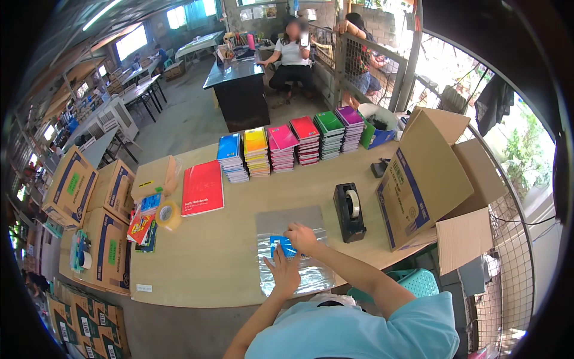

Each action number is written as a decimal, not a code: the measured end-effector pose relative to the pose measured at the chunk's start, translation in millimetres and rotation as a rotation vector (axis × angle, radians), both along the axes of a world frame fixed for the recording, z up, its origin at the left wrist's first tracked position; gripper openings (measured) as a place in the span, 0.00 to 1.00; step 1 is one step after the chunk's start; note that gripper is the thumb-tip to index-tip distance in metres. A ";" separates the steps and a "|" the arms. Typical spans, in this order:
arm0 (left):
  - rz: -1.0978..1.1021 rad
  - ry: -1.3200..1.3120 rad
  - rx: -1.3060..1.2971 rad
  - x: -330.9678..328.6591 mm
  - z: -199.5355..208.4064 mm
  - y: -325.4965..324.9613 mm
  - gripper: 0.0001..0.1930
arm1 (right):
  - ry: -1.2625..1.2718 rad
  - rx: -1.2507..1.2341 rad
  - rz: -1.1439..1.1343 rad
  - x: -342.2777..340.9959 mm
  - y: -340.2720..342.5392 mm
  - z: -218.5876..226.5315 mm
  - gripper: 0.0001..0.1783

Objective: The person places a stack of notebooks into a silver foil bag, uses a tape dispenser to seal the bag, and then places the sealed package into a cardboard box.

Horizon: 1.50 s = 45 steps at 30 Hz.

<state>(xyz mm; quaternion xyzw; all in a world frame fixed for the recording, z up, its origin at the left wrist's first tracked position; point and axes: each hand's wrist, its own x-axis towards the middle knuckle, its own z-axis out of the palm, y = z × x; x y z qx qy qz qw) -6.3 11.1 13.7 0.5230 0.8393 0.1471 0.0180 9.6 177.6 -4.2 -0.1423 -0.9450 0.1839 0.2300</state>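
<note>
A small blue notebook [276, 241] lies on a clear plastic bag [311, 276] near the table's front edge. My left hand [284, 276] rests over the notebook's lower part and the plastic, its fingers spread apart. At the upper right of the notebook, my right hand [302, 239] has its fingers curled together and pointing left. What its fingertips pinch, the notebook's edge or the plastic, is too small to tell. Beyond the notebook, a greyish flat sheet [288, 218] extends from under the plastic.
Stacks of colored notebooks, including a yellow stack [256, 152], line the table's far edge. A black tape dispenser [350, 213] and open carton [418, 179] stand right. Left are a red notebook [203, 188], tape roll [168, 215] and boxes [106, 251]. Two people are beyond.
</note>
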 end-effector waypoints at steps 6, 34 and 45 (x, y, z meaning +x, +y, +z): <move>-0.041 -0.084 0.124 -2.4 -21.6 8.9 0.32 | 0.019 0.035 -0.069 0.0 -4.7 -3.8 0.09; 0.027 -0.053 0.064 -15.4 -66.4 29.5 0.42 | 0.017 -0.008 -0.147 -4.3 -33.4 -5.3 0.05; 0.006 -0.132 0.168 -18.4 -72.3 34.8 0.40 | -0.019 -0.069 -0.234 -3.6 -40.7 2.2 0.07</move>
